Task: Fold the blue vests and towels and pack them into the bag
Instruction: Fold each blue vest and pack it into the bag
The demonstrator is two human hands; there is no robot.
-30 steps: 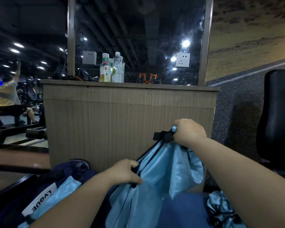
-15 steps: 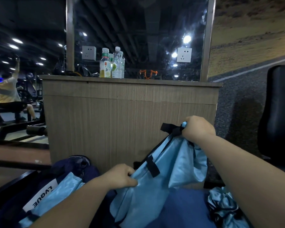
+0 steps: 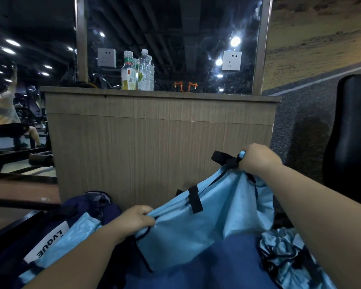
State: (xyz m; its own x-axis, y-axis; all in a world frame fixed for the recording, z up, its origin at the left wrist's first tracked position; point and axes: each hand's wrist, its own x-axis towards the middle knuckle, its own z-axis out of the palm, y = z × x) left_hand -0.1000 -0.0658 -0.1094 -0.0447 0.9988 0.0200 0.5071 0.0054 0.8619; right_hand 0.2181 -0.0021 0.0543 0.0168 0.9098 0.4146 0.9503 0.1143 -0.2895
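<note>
Before the counter (image 3: 154, 142), left hand (image 3: 134, 221) and right hand (image 3: 258, 160) grip one blue vest (image 3: 196, 230); perhaps three bottles (image 3: 138, 74) above.

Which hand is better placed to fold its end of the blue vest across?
Likely the right hand: it grips the raised end of the blue vest, free to swing; the left hand grips low.

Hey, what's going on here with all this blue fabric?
A person is holding up a light blue vest, stretched between both hands: the left hand grips its lower edge, the right hand grips the raised end by the black straps. It is not folded yet. A dark bag lies to the left, and another crumpled vest waits on the right.
</note>
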